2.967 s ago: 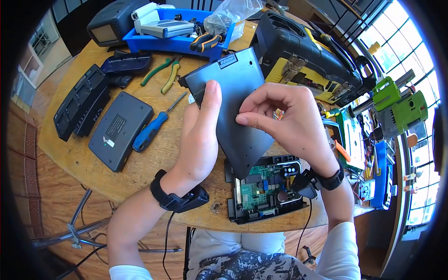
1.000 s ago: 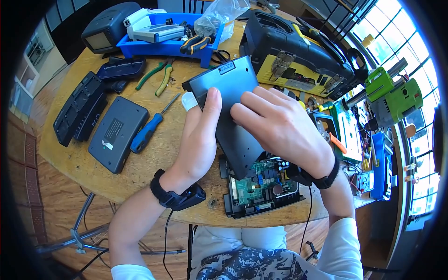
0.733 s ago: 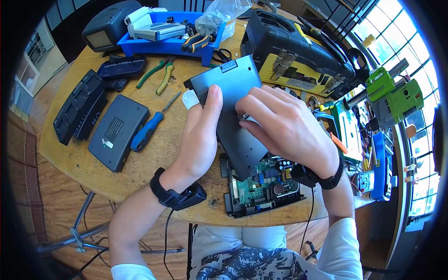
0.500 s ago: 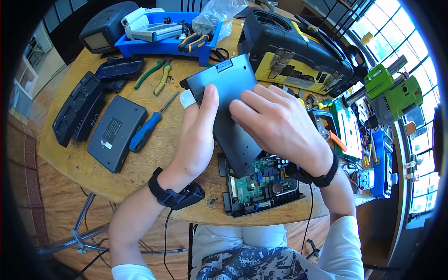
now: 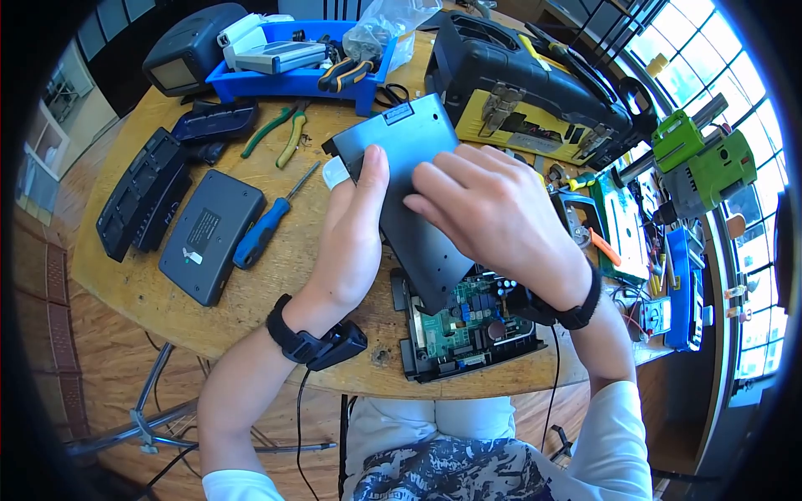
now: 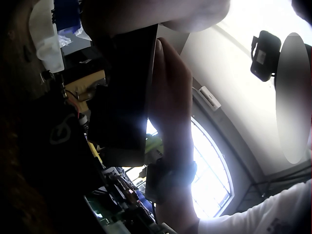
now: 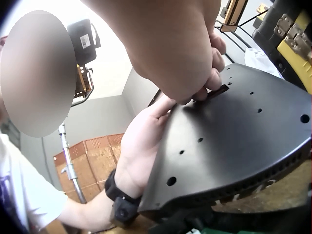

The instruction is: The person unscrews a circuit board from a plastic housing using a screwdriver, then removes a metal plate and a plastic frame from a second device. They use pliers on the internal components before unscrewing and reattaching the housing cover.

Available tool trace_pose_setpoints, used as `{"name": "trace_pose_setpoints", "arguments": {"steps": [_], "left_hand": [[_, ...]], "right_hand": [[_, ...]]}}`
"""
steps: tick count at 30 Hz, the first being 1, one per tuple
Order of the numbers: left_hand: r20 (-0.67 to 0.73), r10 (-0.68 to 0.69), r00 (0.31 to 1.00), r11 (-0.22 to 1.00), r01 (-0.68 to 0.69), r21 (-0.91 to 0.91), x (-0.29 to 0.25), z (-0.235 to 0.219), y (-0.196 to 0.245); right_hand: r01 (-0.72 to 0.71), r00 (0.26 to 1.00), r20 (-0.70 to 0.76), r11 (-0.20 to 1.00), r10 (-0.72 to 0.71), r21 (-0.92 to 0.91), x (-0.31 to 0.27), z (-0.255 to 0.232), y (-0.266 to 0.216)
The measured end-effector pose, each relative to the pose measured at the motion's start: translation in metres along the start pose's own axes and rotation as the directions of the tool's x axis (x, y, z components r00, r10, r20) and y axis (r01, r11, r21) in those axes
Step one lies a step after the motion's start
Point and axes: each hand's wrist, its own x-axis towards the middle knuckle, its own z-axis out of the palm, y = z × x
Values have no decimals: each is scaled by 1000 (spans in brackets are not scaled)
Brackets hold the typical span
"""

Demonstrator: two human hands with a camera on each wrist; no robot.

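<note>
My left hand (image 5: 349,246) grips a black plastic casing cover (image 5: 409,134) by its left edge, thumb flat on its face. The cover is held up at a slant, with small holes and a label recess near its top. My right hand (image 5: 511,219) lies over the cover's middle, fingers bent against its face. A narrow dark strip (image 7: 220,91) shows at those fingertips in the right wrist view; I cannot tell whether they pinch it. Below the cover lies an open black housing (image 5: 409,367) with a green circuit board (image 5: 459,336).
To the left lie a blue screwdriver (image 5: 261,236), a grey flat device (image 5: 209,238), black casing parts (image 5: 142,196) and green-yellow pliers (image 5: 292,140). Behind stand a blue bin (image 5: 292,82) and a black-yellow toolbox (image 5: 526,92). A green drill (image 5: 710,167) stands at right.
My right hand has turned from a thumb-and-finger pinch, palm side showing, to knuckles up over the cover, rocking slightly there. My left hand keeps its grip on the cover.
</note>
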Motion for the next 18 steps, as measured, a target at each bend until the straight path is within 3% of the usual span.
{"name": "trace_pose_setpoints", "arguments": {"steps": [2, 4, 6, 10, 13, 15, 18], "left_hand": [[-17, 3, 1000, 1000, -4, -17, 0, 2, 0], [-32, 1, 999, 1000, -2, -24, -1, 2, 1], [-39, -6, 999, 1000, 5, -31, -1, 6, 2], [-86, 43, 995, 999, -43, -7, -1, 12, 4], [-68, 36, 997, 999, -36, 9, -1, 7, 1], [-56, 19, 998, 1000, -18, 16, 1, 5, -1], [-27, 42, 999, 999, -41, 10, 1, 2, 0]], "right_hand": [[-45, 994, -94, 981, 64, 186, 1, -6, 0], [-35, 995, -80, 978, 52, 206, 1, -8, 1], [85, 996, -43, 996, -84, 38, 0, -6, 5], [96, 993, -63, 995, -96, -8, 2, 0, 0], [6, 999, -45, 1000, -6, -6, 0, 5, -6], [-161, 987, 2, 983, 162, 85, -2, 6, -11], [-211, 977, 7, 949, 215, 234, -2, -7, -6]]}}
